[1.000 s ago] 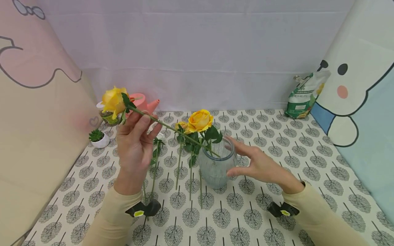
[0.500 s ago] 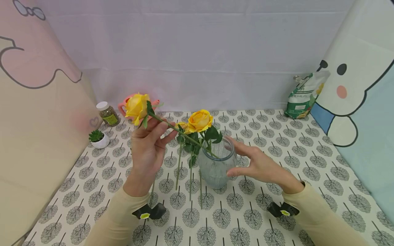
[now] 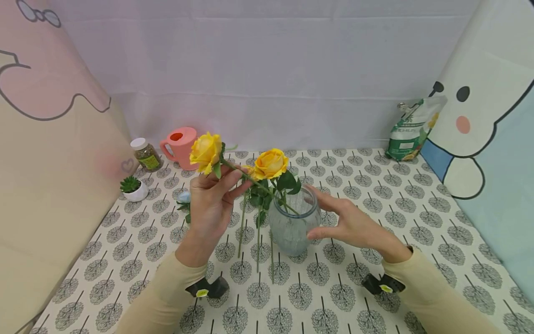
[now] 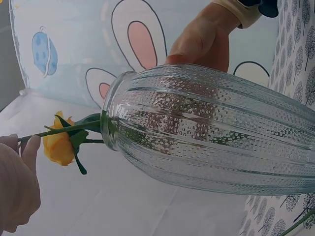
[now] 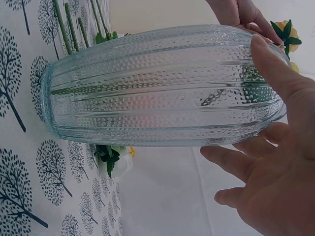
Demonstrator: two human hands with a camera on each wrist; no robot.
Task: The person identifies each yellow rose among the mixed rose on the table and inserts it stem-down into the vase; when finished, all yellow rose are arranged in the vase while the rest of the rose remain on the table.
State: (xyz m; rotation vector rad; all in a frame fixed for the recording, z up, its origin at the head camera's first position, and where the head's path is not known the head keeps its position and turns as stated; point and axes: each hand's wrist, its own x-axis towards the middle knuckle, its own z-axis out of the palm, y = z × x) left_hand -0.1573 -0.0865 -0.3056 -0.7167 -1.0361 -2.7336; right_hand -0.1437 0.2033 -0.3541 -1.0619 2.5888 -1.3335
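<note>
My left hand point(image 3: 225, 181) pinches the green stem of a yellow rose point(image 3: 206, 147) just below the bloom. The stem slants down to the right, and its lower end is inside the mouth of a ribbed clear glass vase point(image 3: 294, 225) standing mid-table. In the left wrist view the rose point(image 4: 58, 145) pokes out of the vase point(image 4: 211, 132). My right hand point(image 3: 317, 213) rests against the vase's right side, forefinger by the rim and thumb low on the wall, fingers nearly straight. The right wrist view shows its thumb point(image 5: 275, 69) lying on the glass point(image 5: 162, 88).
Other yellow roses point(image 3: 271, 163) lie on the tree-print cloth, stems point(image 3: 257, 241) left of the vase. A pale flower point(image 3: 183, 197) lies beside my left hand. Pink watering can point(image 3: 181, 141), jar point(image 3: 146, 155) and potted succulent point(image 3: 133, 188) stand back left, a bag point(image 3: 410, 130) back right.
My left hand has carried the rose rightward and slightly down toward the vase, sliding the stem further in. The right hand and vase have stayed put.
</note>
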